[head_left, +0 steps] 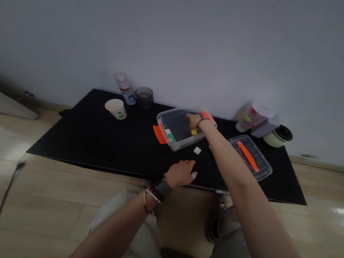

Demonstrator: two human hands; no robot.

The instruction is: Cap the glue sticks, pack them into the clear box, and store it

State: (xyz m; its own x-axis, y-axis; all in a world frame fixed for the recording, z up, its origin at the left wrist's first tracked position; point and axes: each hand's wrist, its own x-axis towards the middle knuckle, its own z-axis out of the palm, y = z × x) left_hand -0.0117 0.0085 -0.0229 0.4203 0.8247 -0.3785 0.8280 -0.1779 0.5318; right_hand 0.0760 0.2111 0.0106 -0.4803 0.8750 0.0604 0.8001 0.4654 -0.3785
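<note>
A clear plastic box point(176, 147) with orange side latches stands without its lid. My right hand point(193, 120) is inside it, fingers curled in and pointing down; whatever they hold is hidden. Just below that hand lies a small yellow item point(194, 132), and a white-and-green item point(170, 135) rests at the box's left end. In front of the box, my left hand point(181, 173) hovers low over the table edge, thumb and index finger apart, with a pale patch at the thumb tip that I cannot identify. A small white square piece point(197, 150) lies between this hand and the box.
The black table point(96, 141) stands against a wall. On its left are a paper cup point(116, 109), a spray can point(126, 90) and a dark glass point(144, 97). At right lie the orange-handled lid point(263, 169), a patterned plastic cup point(249, 120) and a pale green pot point(275, 139).
</note>
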